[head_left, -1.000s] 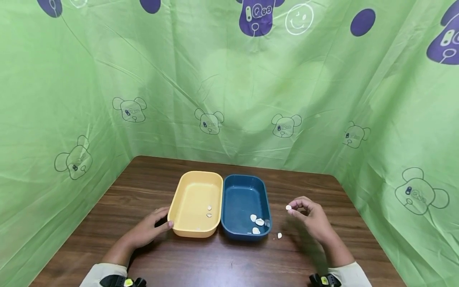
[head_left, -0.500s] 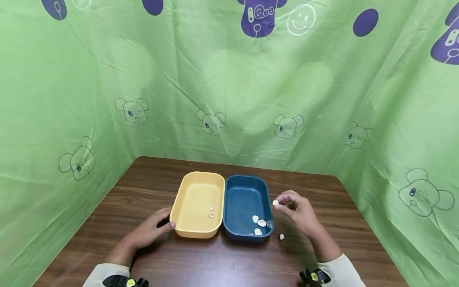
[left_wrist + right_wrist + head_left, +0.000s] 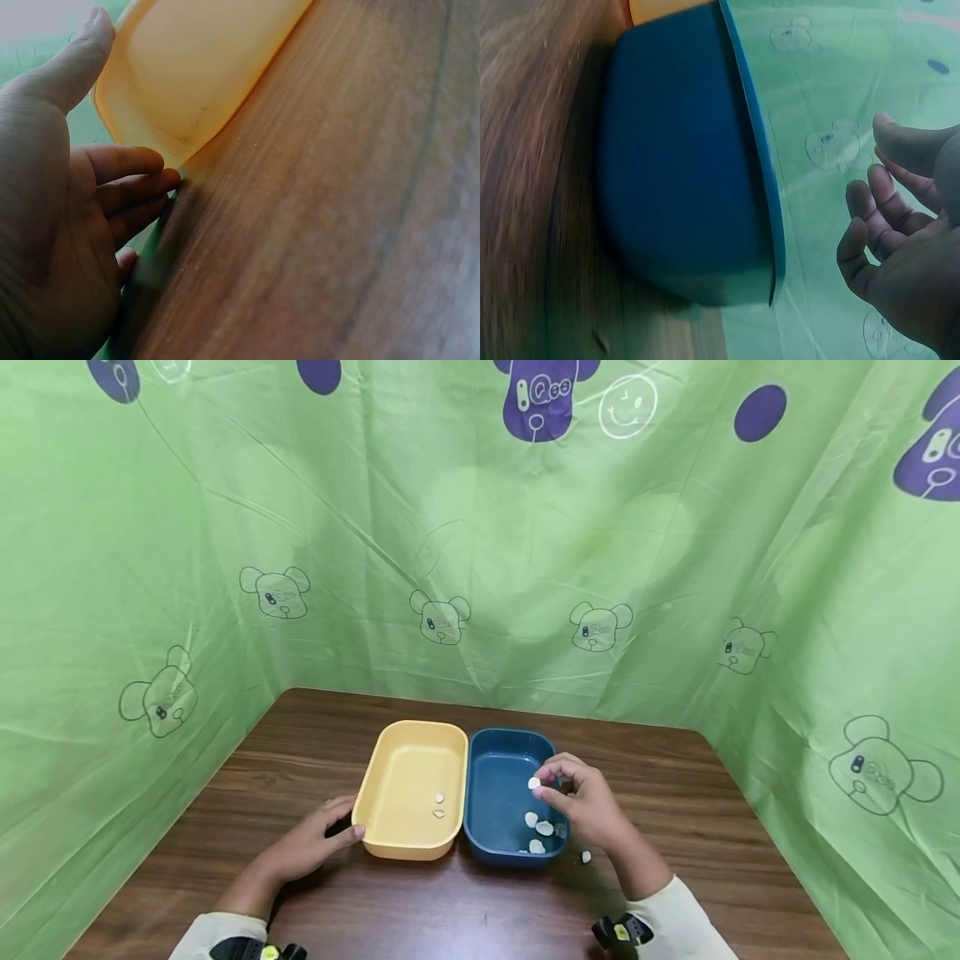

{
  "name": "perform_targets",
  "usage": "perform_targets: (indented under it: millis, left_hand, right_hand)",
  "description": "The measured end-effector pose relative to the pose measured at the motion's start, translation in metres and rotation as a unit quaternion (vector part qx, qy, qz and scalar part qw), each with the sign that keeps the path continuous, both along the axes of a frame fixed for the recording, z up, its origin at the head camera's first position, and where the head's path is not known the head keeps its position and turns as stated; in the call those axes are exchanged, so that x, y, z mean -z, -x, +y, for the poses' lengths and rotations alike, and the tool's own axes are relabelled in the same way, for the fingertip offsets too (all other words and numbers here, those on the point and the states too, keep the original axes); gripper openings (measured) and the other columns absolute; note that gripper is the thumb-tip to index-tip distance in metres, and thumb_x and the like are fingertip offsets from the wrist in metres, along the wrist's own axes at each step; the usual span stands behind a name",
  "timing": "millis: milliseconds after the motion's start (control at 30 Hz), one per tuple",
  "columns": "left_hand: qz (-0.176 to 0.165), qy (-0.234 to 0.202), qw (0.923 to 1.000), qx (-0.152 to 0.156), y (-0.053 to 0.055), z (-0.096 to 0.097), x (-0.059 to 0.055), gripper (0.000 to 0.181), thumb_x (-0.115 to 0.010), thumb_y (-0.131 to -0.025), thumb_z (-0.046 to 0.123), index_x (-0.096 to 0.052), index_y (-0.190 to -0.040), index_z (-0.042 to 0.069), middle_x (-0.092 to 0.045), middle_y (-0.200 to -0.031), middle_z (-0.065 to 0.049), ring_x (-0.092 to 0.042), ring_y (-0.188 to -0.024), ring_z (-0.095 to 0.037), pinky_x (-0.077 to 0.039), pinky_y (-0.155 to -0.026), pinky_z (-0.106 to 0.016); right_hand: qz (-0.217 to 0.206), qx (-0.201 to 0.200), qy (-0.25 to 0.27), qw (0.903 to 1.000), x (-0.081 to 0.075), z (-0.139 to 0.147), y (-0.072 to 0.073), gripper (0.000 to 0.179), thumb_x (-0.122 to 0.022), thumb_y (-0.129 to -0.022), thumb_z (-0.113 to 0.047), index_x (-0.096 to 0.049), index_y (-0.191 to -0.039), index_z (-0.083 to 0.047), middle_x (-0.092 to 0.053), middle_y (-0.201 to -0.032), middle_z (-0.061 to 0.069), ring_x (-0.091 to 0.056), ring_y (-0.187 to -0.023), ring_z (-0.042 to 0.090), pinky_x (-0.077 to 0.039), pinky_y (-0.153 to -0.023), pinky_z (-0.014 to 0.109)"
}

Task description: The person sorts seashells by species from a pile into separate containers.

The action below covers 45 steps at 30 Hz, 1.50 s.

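Note:
My right hand [image 3: 587, 800] pinches a small white shell-like piece [image 3: 534, 782] between thumb and fingertips, above the blue tray [image 3: 480, 843]. In the right wrist view, the thumb and fingers [image 3: 885, 206] are beside the tray's rim, and the piece is hidden. Several pale pieces [image 3: 544, 828] lie near the front right of the blue tray. My left hand [image 3: 307, 843] rests against the left side of the yellow tray [image 3: 375, 777]. Its thumb [image 3: 94, 37] is at the rim, and its loosely extended fingers [image 3: 135, 187] touch the outer wall. Two small pieces [image 3: 439, 798] lie inside the yellow tray.
The two trays stand side by side on a brown wooden table [image 3: 315, 735]. One more white piece [image 3: 586, 857] lies on the table at the right of the blue tray. A green printed curtain [image 3: 495, 552] surrounds the table at the back and sides.
My right hand has moved left with the white shell-like piece, from over the table to above the blue tray. My left hand has stayed at the yellow tray.

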<state>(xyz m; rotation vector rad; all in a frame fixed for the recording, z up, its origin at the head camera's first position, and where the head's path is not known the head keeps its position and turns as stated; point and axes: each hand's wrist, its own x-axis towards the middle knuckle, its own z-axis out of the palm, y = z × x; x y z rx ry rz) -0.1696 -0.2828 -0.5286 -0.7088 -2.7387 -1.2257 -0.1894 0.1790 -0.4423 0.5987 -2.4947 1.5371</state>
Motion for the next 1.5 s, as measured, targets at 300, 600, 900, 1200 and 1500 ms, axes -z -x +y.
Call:
perform_targets:
  millis: [300, 600, 900, 1200, 1500]
  left_hand:
    - [0.001, 0.003, 1.0, -0.003, -0.001, -0.001, 0.001, 0.045, -0.068, -0.108, 0.025, -0.067, -0.149, 0.008, -0.061, -0.157, -0.022, -0.054, -0.144, -0.052, -0.044, -0.114, -0.073]
    - [0.005, 0.008, 0.9999, -0.009, 0.0, 0.002, 0.003, 0.045, -0.068, -0.108, 0.027, -0.067, -0.149, 0.009, -0.062, -0.156, -0.021, -0.055, -0.144, -0.05, -0.045, -0.114, -0.071]
    - [0.007, 0.006, 0.9999, -0.006, -0.001, 0.002, 0.002, 0.045, -0.069, -0.107, 0.025, -0.067, -0.149, 0.008, -0.062, -0.156, -0.022, -0.055, -0.144, -0.05, -0.045, -0.113, -0.071]
    - [0.003, 0.007, 1.0, -0.003, -0.001, 0.001, 0.0, 0.046, -0.068, -0.107, 0.025, -0.067, -0.149, 0.007, -0.061, -0.157, -0.022, -0.054, -0.144, -0.051, -0.044, -0.113, -0.073]
    - [0.002, -0.002, 1.0, 0.002, 0.0, 0.0, 0.001, 0.047, -0.068, -0.107, 0.024, -0.066, -0.15, 0.005, -0.06, -0.157, -0.024, -0.053, -0.144, -0.053, -0.043, -0.113, -0.076]
  right_hand:
    - [-0.022, -0.006, -0.029, 0.9993, 0.0, -0.037, -0.001, 0.007, -0.085, -0.096, -0.014, -0.079, -0.1, -0.017, -0.072, -0.104, 0.004, -0.063, -0.094, 0.013, -0.053, -0.076, 0.027]
    - [-0.037, 0.006, -0.023, 0.999, 0.005, -0.075, 0.0, 0.01, -0.087, -0.094, -0.014, -0.079, -0.098, -0.016, -0.073, -0.1, 0.003, -0.065, -0.097, 0.019, -0.055, -0.075, 0.027]
    - [-0.05, 0.001, -0.001, 0.9988, 0.017, -0.098, 0.002, 0.009, -0.087, -0.094, -0.01, -0.079, -0.099, -0.009, -0.072, -0.099, 0.01, -0.065, -0.093, 0.017, -0.053, -0.077, 0.024]
    - [-0.038, -0.002, -0.027, 0.9989, 0.025, -0.114, 0.001, 0.008, -0.087, -0.093, -0.011, -0.08, -0.097, -0.008, -0.072, -0.101, 0.015, -0.063, -0.095, 0.023, -0.054, -0.083, 0.031]
    - [-0.048, 0.006, -0.048, 0.9977, 0.028, -0.122, 0.0, 0.009, -0.089, -0.092, -0.013, -0.083, -0.098, -0.011, -0.066, -0.102, 0.021, -0.057, -0.095, 0.027, -0.042, -0.08, 0.027]
